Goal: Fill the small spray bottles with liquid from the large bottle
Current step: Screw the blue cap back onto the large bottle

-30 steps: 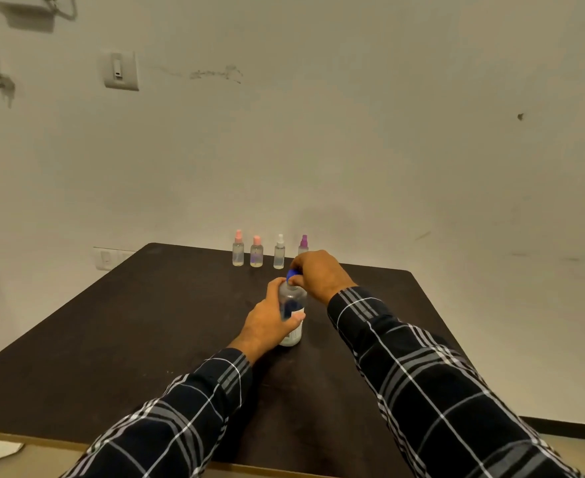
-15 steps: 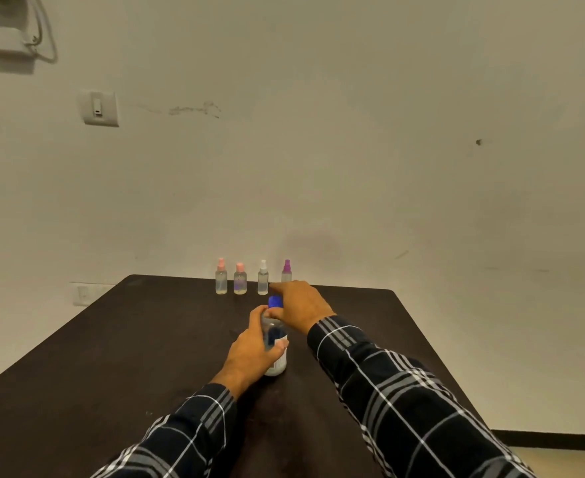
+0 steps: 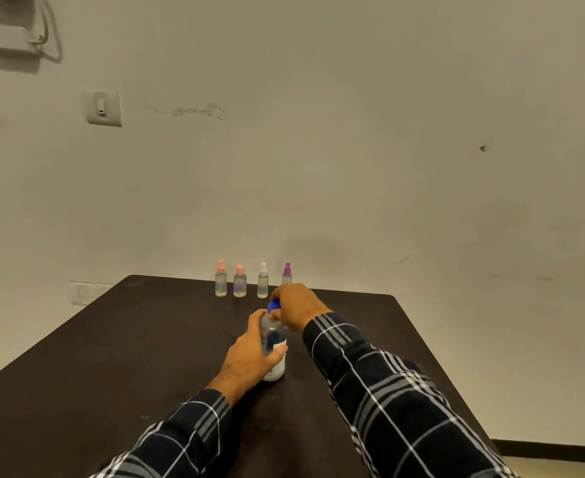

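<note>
A large clear bottle (image 3: 274, 336) with a white label stands upright on the dark table (image 3: 118, 346). My left hand (image 3: 249, 357) grips its body from the left. My right hand (image 3: 296, 305) is curled over its blue cap (image 3: 273, 304). Several small spray bottles stand in a row at the table's far edge: one with a pink top (image 3: 221, 283), a second pink-topped one (image 3: 239, 286), a white-topped one (image 3: 263, 281) and a purple-topped one (image 3: 287, 274), which my right hand partly hides.
The table's far edge lies just behind the row of small bottles, against a plain wall. A wall switch (image 3: 103, 108) and a box with cables (image 3: 8, 39) hang on the wall at the upper left.
The camera view has tilted up, so the table sits lower in frame. Both hands have stayed on the large bottle and its cap.
</note>
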